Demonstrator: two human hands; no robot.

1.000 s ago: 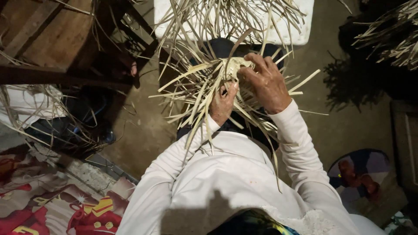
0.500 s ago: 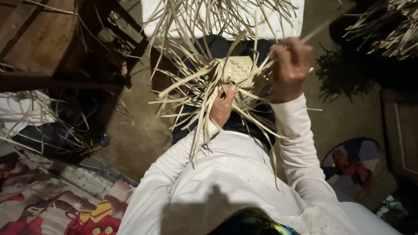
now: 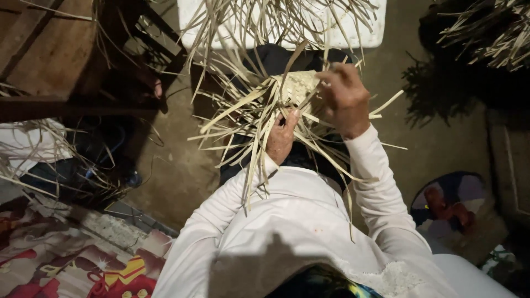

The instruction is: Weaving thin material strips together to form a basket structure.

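A small woven mat of pale palm strips point(image 3: 295, 87) is held above my lap, with many loose strip ends point(image 3: 243, 127) fanning out to the left and down. My left hand point(image 3: 281, 138) grips the weave from below, fingers closed on the strips. My right hand point(image 3: 345, 99) sits at the weave's right edge, fingers pinched on a strip. Both arms wear white long sleeves.
A white box point(image 3: 364, 27) heaped with more strips lies ahead on the dirt floor. A dark wooden bench point(image 3: 49, 60) stands at the left, a strip pile point(image 3: 491, 30) at the top right, patterned cloth point(image 3: 66, 259) at the bottom left.
My right hand has lifted from lying over the weave to its right edge and pulled a strip. The left hand has stayed under the weave.
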